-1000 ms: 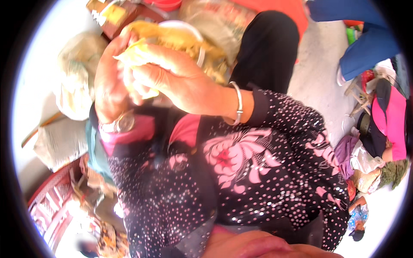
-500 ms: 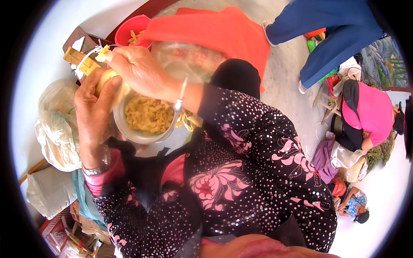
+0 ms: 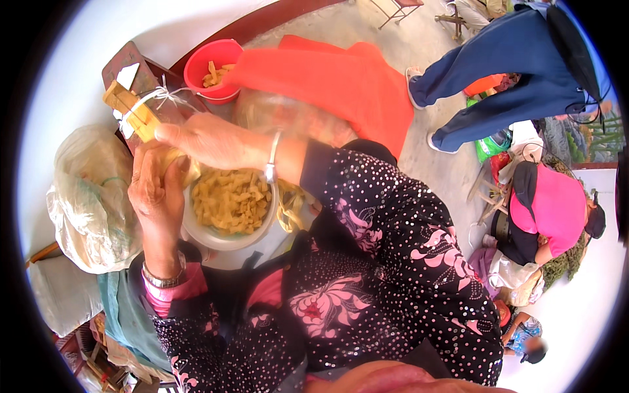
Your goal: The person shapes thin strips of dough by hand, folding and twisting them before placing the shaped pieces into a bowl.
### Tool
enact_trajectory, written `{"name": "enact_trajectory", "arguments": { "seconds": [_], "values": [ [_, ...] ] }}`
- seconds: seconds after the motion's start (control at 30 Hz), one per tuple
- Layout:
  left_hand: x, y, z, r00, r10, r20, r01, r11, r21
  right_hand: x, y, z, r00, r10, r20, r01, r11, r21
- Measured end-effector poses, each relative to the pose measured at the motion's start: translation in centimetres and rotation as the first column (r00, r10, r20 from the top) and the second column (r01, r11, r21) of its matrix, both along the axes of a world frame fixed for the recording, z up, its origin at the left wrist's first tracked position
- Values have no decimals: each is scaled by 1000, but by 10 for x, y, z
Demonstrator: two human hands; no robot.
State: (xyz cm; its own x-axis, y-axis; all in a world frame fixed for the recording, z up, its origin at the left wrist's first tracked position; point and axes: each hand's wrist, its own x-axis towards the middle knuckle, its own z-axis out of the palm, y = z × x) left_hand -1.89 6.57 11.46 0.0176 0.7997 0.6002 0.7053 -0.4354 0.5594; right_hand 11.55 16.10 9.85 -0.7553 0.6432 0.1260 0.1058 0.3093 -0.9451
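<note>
My left hand (image 3: 157,190) is closed round a pale yellow piece (image 3: 190,171), whose kind I cannot make out. Just above it my right hand (image 3: 213,141) is closed, thumb stretched toward the left fingers; its other fingers and anything in them are mostly hidden. Beyond both hands lies a flat bundle of yellow strips (image 3: 143,122), tied with white string (image 3: 160,95). Under my wrists stands a white bowl (image 3: 246,245) heaped with small yellow folded pieces (image 3: 230,200).
A red bucket (image 3: 229,95) holding more yellow pieces stands beyond a brown board (image 3: 147,69). Orange cloth (image 3: 341,78) covers a translucent bag (image 3: 282,118). At left sits a stuffed plastic bag (image 3: 92,203). A person in blue trousers (image 3: 485,72) stands at right; another in pink (image 3: 550,203) sits.
My right hand has come down from the end of the strips, where it pinched something yellow, to the left hand. The whole view has shifted slightly.
</note>
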Motion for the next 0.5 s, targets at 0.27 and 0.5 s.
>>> {"name": "enact_trajectory", "arguments": {
  "seconds": [0.27, 0.5],
  "values": [
    [-7, -3, -19, 864, 88, 496, 60, 960, -275, 15, -18, 8, 995, 61, -73, -77, 967, -241],
    [-1, -4, -1, 379, 27, 925, 472, 854, -218, 23, -20, 3, 965, 53, -257, -140, 932, -334]
  ]
}}
